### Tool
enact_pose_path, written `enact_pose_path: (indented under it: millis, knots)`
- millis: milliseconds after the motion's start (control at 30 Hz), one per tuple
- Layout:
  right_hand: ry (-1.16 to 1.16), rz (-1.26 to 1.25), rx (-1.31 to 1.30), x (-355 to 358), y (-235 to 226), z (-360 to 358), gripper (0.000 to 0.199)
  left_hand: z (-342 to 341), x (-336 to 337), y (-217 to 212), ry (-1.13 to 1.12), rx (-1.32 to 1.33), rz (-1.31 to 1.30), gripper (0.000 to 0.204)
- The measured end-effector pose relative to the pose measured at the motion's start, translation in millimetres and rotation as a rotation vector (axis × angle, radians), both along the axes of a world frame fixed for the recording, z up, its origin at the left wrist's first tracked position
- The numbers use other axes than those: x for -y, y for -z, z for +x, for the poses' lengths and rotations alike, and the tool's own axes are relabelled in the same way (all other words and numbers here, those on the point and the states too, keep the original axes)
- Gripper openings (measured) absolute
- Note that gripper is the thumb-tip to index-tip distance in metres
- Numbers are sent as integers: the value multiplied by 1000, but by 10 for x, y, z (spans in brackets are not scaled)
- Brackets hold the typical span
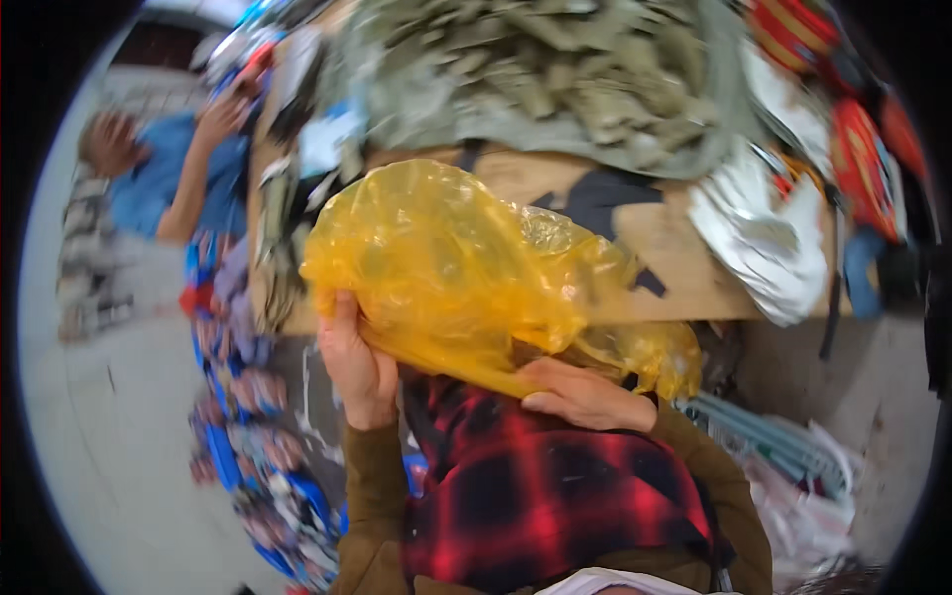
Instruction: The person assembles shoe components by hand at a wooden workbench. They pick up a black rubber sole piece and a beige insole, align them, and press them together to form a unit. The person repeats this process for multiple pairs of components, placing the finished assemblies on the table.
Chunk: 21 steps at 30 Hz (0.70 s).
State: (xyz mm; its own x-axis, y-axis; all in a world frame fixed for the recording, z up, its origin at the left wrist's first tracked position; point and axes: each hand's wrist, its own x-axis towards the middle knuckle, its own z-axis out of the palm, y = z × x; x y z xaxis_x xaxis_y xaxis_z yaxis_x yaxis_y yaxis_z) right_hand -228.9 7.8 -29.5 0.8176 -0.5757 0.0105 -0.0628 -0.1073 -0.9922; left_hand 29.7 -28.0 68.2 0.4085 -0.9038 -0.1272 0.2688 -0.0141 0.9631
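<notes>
A large yellow translucent plastic bag (426, 248) spreads between my hands, puffed up and crinkled, its tail hanging off the table edge on the right. My left hand (355, 362) grips the bag's left edge, thumb on top of the film. At the bag's near edge, my right hand (585, 394) pinches the plastic, fingers closed on it. Both hands are in front of the table's near edge, above my red and black checked garment (555, 496). Whatever the bag may hold cannot be made out through the film.
Olive-green fabric pieces (585, 69) lie heaped on a grey-green sheet at the back of the wooden table (664, 238). White fabric (764, 238) sits at right, dark scraps (605, 203) behind the bag. Bundles (258, 436) cover the floor at left; a person in blue (188, 169) is beyond.
</notes>
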Motion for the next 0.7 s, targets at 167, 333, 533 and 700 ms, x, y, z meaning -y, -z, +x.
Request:
enact_pose_path:
  millis: [167, 333, 533, 700]
  knots:
    - [-192, 15, -209, 21, -180, 326, 47, 704, -1126, 450, -399, -265, 29, 38]
    - [-241, 69, -459, -55, -222, 804, 50, 1252, -2202, 1174, -566, 662, 396, 38]
    - [-219, -398, -458, -307, -34, 1383, 64, 590, -1460, 476, 129, 1007, 500, 53]
    - [-339, -420, -398, -407, 76, 1694, 61, 839, -1432, 1127, 140, 708, 294, 36]
